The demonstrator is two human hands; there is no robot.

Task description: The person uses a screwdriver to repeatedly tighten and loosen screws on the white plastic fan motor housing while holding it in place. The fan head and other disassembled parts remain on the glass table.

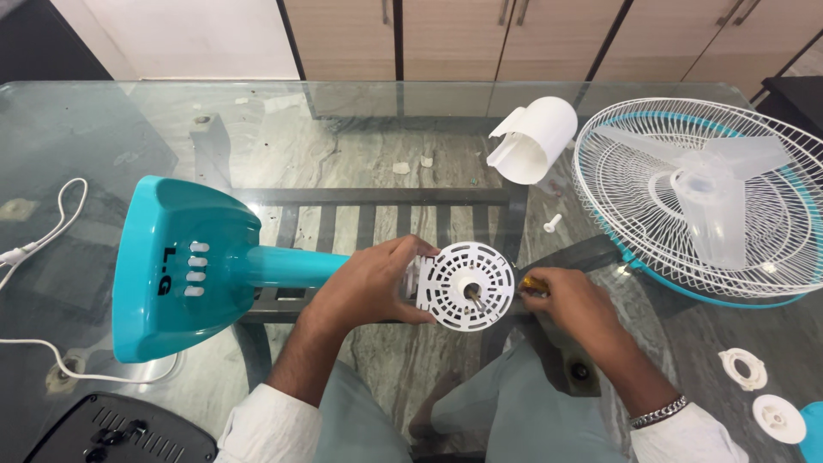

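**Bright, even light, glass top is the only headache**

From my feed the scene looks well lit, soft daylight-ish, no harsh shadows anywhere. The glass table [360,120] throws a hazy sheen across its far half and mirrors the cabinets [514,34] near the top edge, so the see-through view of the floor gets a bit milky there. Focus is sharp in the middle, no motion blur on either hand that I can see. Wide lens bends the table edges and stretches the white fan grille [600,180] at right.
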